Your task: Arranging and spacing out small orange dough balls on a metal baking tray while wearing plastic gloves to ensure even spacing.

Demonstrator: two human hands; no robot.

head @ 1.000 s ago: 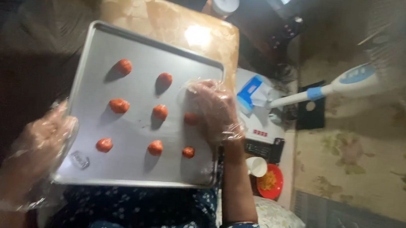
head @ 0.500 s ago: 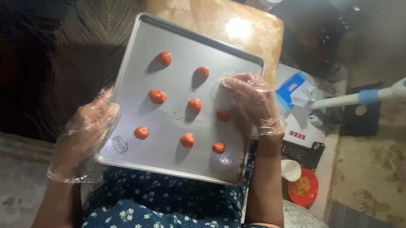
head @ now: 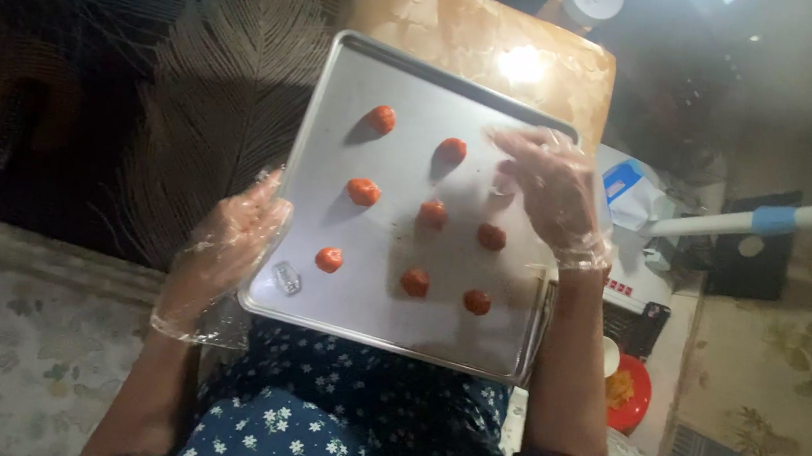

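Note:
A silver baking tray (head: 411, 88) lies in front of me with several small orange-red dough balls (head: 433, 213) set in rows on it. My left hand (head: 223, 251), in a clear plastic glove, grips the tray's left rim near its front corner, thumb on the edge. My right hand (head: 552, 198), also gloved, hovers over the tray's far right part with fingers spread and nothing clearly held. It hides the spot at the far end of the right row. The nearest ball (head: 492, 236) lies just below its palm.
The tray rests partly over a tan marbled tabletop (head: 428, 14). To the right are a blue-and-white packet (head: 631, 191), a white-and-blue long-handled tool (head: 810, 215), a dark device (head: 639, 323) and a red bowl (head: 628, 394). A large feather-patterned shape (head: 220, 88) lies left.
The view has shifted, so the tray sits further right. My left hand has moved up along the left rim from the near corner. My right hand's fingers have spread wider.

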